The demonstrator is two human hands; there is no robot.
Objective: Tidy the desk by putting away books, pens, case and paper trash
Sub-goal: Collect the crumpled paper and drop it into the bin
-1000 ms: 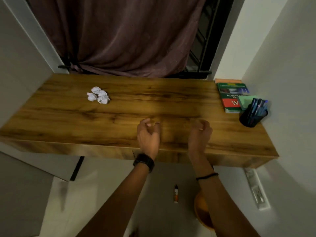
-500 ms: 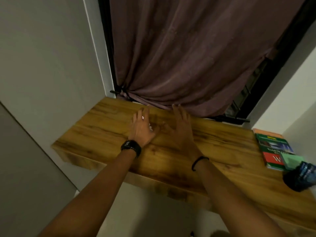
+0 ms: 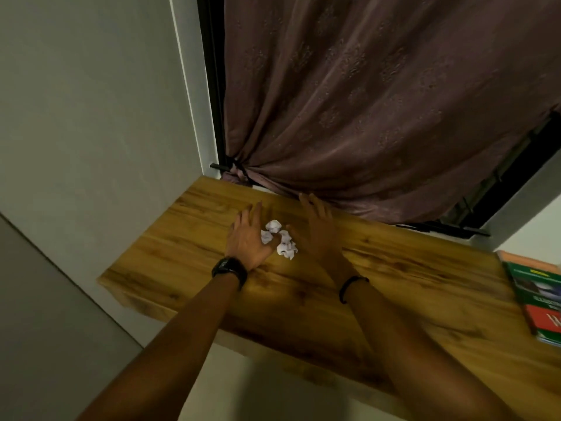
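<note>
Paper trash (image 3: 280,240) is seen as a small cluster of crumpled white balls on the wooden desk (image 3: 188,244), towards its back edge and near the curtain (image 3: 364,117). It is flanked by both hands: the left hand (image 3: 246,238) is laid just beside it with fingers straight and spread, its thumb appearing to touch the nearest ball, and the right hand (image 3: 318,230) is set on the other side, also flat and open, with nothing gripped by either. A scooping of the balls between the two palms is judged to be the step in hand. Books (image 3: 538,299) are stacked at the far right of the desk, well apart from the hands. Since the balls are loose and separate, one could be squeezed out through the gap between the palms as they are brought together, and it could be rolled towards the back edge, where it might be lost under the curtain hem. Light paper is easily flicked by a fingertip, so a hurried closing could scatter the cluster. If too slack a hold is taken, one may be dropped as the load is carried off the desk
</note>
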